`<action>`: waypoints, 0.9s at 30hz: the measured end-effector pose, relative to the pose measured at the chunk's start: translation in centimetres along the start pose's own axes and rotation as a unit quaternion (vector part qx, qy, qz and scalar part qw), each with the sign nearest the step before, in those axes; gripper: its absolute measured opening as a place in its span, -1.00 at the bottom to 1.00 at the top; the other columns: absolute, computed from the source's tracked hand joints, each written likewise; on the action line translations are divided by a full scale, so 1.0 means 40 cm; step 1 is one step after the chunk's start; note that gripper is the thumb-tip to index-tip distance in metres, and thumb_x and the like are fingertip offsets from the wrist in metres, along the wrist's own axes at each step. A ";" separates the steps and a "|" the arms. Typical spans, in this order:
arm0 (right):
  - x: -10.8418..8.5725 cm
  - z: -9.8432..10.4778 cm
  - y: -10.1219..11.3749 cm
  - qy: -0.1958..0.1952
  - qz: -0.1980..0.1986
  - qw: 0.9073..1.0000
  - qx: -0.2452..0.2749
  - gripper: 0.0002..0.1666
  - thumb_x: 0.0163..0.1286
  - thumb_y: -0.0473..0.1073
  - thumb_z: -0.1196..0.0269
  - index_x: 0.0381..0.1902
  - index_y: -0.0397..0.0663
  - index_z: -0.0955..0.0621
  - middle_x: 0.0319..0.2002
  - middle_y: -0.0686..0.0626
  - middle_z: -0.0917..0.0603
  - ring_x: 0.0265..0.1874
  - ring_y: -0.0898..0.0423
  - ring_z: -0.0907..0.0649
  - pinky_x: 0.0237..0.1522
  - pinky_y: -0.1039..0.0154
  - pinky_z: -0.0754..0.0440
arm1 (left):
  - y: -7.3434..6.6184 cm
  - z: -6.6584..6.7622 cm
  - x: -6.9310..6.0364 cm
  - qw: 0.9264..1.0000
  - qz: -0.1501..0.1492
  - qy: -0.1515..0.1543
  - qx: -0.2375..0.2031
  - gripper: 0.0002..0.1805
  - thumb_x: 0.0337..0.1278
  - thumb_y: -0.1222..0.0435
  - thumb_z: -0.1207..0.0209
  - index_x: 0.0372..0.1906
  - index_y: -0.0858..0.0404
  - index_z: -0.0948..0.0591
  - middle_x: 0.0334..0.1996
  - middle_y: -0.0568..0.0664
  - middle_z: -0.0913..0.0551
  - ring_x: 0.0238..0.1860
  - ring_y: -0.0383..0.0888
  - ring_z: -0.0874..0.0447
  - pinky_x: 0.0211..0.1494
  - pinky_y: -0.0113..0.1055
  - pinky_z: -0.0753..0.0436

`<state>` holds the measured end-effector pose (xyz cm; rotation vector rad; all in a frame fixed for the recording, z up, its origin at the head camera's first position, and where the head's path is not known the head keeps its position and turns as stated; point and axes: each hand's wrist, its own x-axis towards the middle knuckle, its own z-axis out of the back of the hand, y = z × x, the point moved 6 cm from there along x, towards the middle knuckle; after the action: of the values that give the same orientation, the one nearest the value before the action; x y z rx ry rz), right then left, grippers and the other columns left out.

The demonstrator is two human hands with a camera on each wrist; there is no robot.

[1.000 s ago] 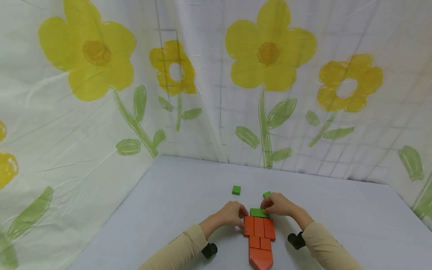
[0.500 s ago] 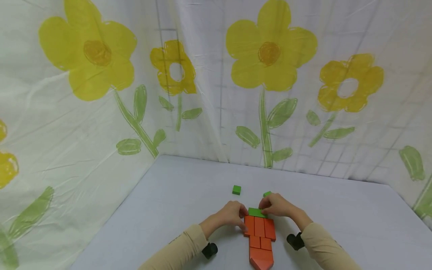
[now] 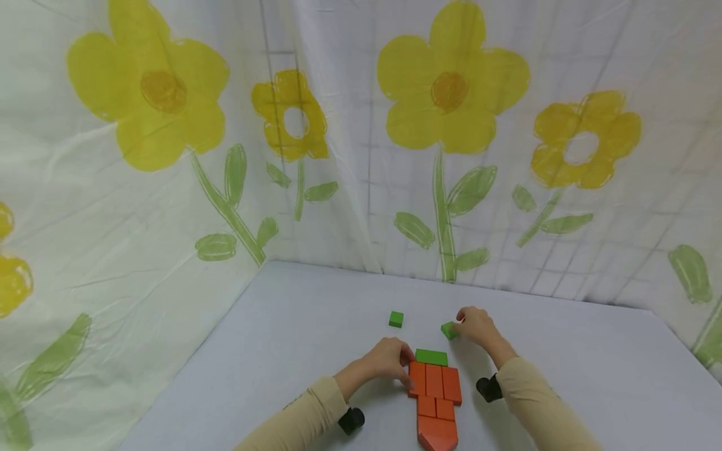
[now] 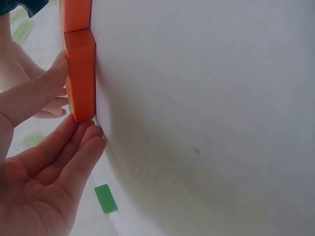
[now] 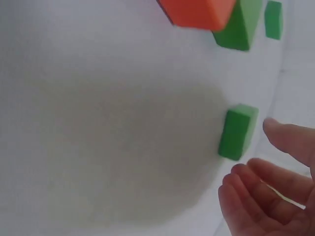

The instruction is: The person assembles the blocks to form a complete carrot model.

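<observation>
Orange blocks lie flat in a column on the table, ending in a pointed orange block (image 3: pixel 437 432) nearest me. My left hand (image 3: pixel 383 360) holds the left orange block (image 3: pixel 417 379) of the upper row. In the left wrist view its thumb lies along that orange block (image 4: pixel 81 78), with the fingers curled at its far end. A long green block (image 3: pixel 431 357) lies across the top of the column. Beyond it, my right hand (image 3: pixel 476 326) is beside a small green block (image 3: pixel 449 331). The right wrist view shows thumb and fingers spread, apart from that green block (image 5: pixel 238 132).
Another small green block (image 3: pixel 396 319) lies farther back, left of the column. White table surface (image 3: pixel 310 319) spreads to both sides. A white curtain (image 3: pixel 350 188) with painted yellow flowers hangs behind and at the left.
My right hand slid the long green block slightly left along the top row, let go, and moved away to the small green block behind. My left hand has stayed in place.
</observation>
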<state>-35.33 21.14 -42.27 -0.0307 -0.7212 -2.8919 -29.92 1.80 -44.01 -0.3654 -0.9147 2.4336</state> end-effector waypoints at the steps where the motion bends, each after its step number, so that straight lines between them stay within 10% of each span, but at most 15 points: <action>1: 0.000 -0.007 -0.001 0.004 -0.004 1.000 0.000 -0.69 0.19 -0.26 -0.32 -0.25 -0.49 -0.60 -0.31 -0.29 -0.65 -0.35 -0.11 -0.62 -0.29 0.01 -0.58 | 0.000 -0.001 0.000 1.000 0.002 0.001 -0.002 -0.57 -0.32 0.38 -0.56 -0.19 0.37 -0.69 -0.47 -0.13 -0.56 -0.44 -0.33 -0.43 -0.31 -0.48 -0.49; 9: 0.007 -0.025 0.029 -0.012 0.042 0.999 0.026 -0.73 0.02 -0.29 -0.40 -0.37 -0.42 -0.64 -0.42 -0.17 -0.67 -0.43 -0.02 -0.62 -0.36 0.09 -0.59 | -0.004 -0.001 -0.001 1.000 0.010 -0.001 -0.003 -0.60 -0.31 0.39 -0.55 -0.22 0.39 -0.69 -0.49 -0.10 -0.58 -0.47 -0.32 -0.43 -0.34 -0.48 -0.49; 20: 0.015 -0.086 0.133 0.095 0.212 0.971 0.061 -0.71 0.07 -0.36 -0.37 -0.20 -0.37 -0.70 -0.31 -0.10 -0.73 -0.34 0.10 -0.66 -0.27 0.20 -0.64 | 0.000 0.006 -0.001 1.000 0.015 -0.007 0.000 -0.60 -0.33 0.36 -0.57 -0.25 0.38 -0.69 -0.47 -0.08 -0.63 -0.46 -0.32 -0.47 -0.32 -0.48 -0.52; 27: 0.011 -0.098 0.166 0.122 0.249 0.960 0.043 -0.70 0.04 -0.45 -0.30 -0.19 -0.37 -0.71 -0.27 -0.13 -0.74 -0.33 0.14 -0.65 -0.28 0.27 -0.61 | 0.006 0.002 0.003 1.000 0.012 -0.004 -0.001 -0.61 -0.33 0.35 -0.57 -0.27 0.37 -0.69 -0.51 -0.12 -0.60 -0.49 -0.33 -0.45 -0.36 -0.49 -0.50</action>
<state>-34.64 13.45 -42.63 0.1330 -0.6763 -2.3309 -30.12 1.67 -44.12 -0.3687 -0.9228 2.4571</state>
